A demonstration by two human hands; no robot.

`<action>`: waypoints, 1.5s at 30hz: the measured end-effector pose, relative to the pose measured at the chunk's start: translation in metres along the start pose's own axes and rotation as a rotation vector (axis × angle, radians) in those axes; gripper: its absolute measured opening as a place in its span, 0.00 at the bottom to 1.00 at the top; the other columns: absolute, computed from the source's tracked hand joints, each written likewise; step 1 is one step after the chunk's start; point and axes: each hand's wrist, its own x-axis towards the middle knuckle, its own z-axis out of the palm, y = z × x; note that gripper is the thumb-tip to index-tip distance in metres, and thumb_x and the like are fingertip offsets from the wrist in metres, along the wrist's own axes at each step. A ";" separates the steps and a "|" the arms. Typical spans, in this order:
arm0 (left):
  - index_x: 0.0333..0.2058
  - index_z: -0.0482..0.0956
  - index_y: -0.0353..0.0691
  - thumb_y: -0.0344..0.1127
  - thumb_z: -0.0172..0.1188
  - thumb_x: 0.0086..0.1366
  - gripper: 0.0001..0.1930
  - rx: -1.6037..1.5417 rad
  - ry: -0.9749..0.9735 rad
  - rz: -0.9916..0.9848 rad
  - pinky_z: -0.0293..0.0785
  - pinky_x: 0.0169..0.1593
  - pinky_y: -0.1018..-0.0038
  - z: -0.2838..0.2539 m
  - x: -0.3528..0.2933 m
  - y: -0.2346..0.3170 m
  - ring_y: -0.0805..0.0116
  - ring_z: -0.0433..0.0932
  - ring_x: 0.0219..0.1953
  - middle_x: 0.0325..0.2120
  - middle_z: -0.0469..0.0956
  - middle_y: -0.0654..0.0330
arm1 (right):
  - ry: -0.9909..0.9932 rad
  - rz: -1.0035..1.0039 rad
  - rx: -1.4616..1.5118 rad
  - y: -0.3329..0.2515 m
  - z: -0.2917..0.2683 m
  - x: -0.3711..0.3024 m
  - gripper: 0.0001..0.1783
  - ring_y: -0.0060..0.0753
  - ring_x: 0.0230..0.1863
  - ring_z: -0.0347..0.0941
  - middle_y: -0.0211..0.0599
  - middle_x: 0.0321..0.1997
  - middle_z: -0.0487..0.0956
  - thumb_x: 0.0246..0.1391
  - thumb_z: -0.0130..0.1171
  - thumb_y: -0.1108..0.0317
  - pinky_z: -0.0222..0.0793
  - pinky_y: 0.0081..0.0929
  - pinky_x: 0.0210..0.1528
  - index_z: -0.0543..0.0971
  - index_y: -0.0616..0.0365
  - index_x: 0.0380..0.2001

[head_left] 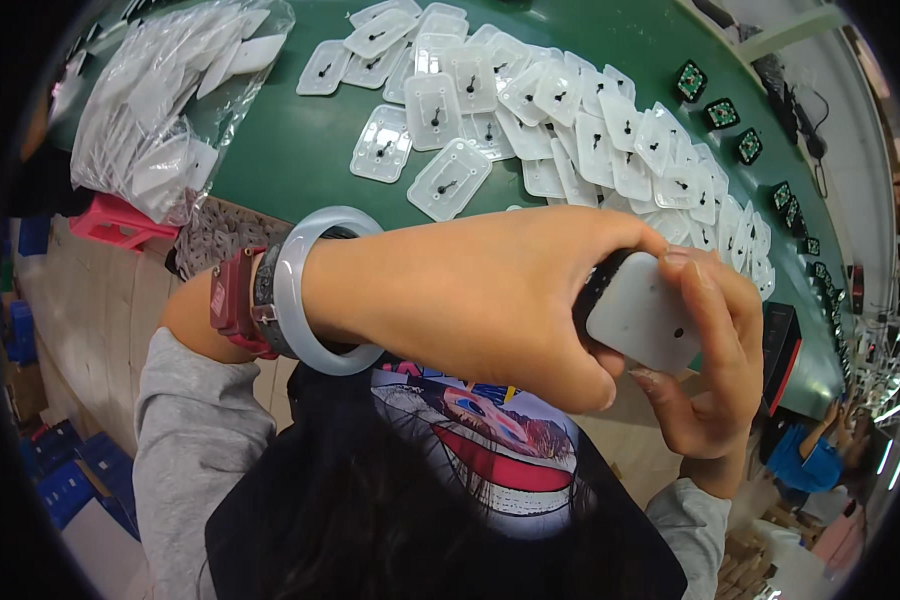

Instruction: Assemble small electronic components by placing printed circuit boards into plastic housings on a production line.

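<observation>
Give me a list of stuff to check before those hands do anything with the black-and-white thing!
1. Left hand holding the black-and-white piece: ok, it wraps around it.
2. Right hand at the piece: ok, a fingertip rests by its upper corner.
3. Right thumb pressing on it: cannot tell, it is close to the lower edge.
4. White and black parts flush: cannot tell, the left hand hides much of the seam.
5. White plates in neat rows: not ok, they overlap untidily on the green table.

2 grey sleeves [198, 420], pale bangle [288, 290]
</observation>
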 end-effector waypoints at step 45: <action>0.54 0.64 0.32 0.24 0.55 0.58 0.23 0.002 0.210 0.175 0.75 0.40 0.79 0.009 -0.010 -0.026 0.69 0.75 0.36 0.46 0.71 0.50 | 0.173 0.172 -0.152 -0.020 0.025 -0.009 0.36 0.45 0.51 0.69 0.52 0.53 0.70 0.39 0.68 0.67 0.68 0.37 0.53 0.67 0.65 0.53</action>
